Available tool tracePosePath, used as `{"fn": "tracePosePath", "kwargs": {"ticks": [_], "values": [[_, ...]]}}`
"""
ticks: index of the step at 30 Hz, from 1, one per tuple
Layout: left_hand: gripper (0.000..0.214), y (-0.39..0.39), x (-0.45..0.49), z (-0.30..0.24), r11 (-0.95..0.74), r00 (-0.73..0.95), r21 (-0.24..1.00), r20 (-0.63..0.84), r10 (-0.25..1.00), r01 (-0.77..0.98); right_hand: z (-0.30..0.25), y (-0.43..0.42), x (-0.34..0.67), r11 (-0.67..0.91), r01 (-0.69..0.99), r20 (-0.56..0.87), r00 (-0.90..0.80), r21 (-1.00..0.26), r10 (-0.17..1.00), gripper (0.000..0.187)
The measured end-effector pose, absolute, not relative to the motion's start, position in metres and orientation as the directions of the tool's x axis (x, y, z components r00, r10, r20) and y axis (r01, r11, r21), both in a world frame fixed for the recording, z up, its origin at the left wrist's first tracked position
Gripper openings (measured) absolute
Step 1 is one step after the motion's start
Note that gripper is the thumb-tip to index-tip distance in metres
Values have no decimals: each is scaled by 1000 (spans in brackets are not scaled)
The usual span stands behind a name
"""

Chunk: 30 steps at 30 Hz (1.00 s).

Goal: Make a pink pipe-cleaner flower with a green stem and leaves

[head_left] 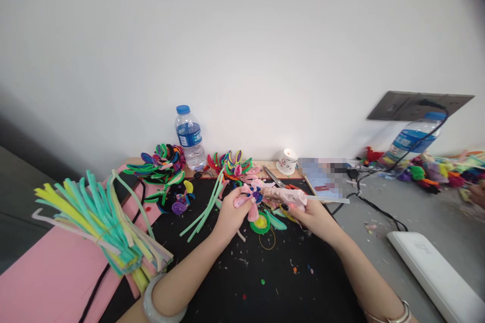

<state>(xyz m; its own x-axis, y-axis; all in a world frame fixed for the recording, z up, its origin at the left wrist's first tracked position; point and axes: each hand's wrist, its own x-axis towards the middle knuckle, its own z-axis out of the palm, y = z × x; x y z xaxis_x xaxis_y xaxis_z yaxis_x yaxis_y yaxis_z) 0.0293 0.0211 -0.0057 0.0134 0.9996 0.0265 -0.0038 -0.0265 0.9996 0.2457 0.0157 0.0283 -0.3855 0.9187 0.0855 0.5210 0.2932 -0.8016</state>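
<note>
My left hand (230, 216) is closed round a pink pipe-cleaner flower (248, 198) with a blue centre, held just above the black mat (265, 282). My right hand (312, 216) grips a pink glue gun (288, 195) whose nozzle points left at the flower; a clear glue stick (329, 199) sticks out of its back to the right. A green and yellow pipe-cleaner ring (261, 223) lies on the mat right under the flower.
A bundle of green, yellow and white pipe cleaners (102, 224) lies on a pink sheet (49, 277) at left. Finished colourful flowers (162, 161), a water bottle (190, 138), scissors (273, 175) and a small cup (288, 160) stand by the wall. A cable (375, 209) and white box (435, 272) lie right.
</note>
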Motion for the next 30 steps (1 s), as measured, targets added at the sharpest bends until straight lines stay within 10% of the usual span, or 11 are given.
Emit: {"fn": "tracePosePath", "kwargs": {"ticks": [15,22,30], "values": [[24,18,27,-2,-128,-18,987,130,991,97,36,13,245,294,564,59,-396,-772,916,38],[15,21,28,-2,-36,-32,999,35,999,-39,42,15,268,1,569,-166,-243,-822,956,35],[14,21,27,-2,-34,-56,997,30,998,-69,67,2,315,-52,680,-52,21,-731,998,24]]}}
